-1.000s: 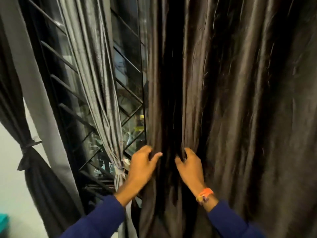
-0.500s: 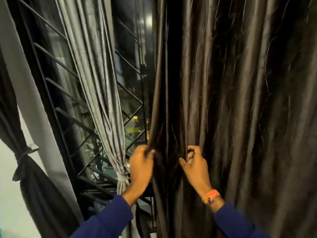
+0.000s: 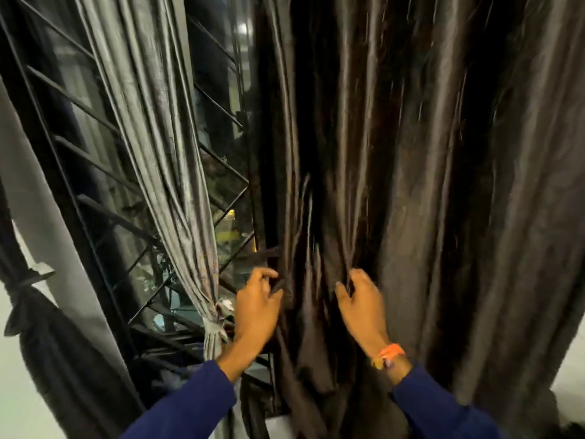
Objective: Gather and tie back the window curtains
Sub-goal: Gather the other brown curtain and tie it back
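A wide dark brown curtain (image 3: 411,185) hangs loose in long folds over the right half of the head view. My left hand (image 3: 256,308) is at its left edge, thumb and fingers curled round the edge folds. My right hand (image 3: 361,305), with an orange band at the wrist, grips a bunch of folds a little to the right. Several pleats are gathered between the two hands. Left of them a grey curtain (image 3: 164,153) hangs tied at its lower end with a grey tie (image 3: 215,324).
A black window grille (image 3: 95,198) with slanted bars stands behind the curtains, dark glass beyond. At far left a black curtain (image 3: 47,337) is tied back with a knot against a grey wall strip (image 3: 34,217). Pale floor shows at the bottom right.
Both hands have shifted right along the dark curtain, pulling its left edge rightward and baring more of the grille. The right hand's fingers have closed on a new fold.
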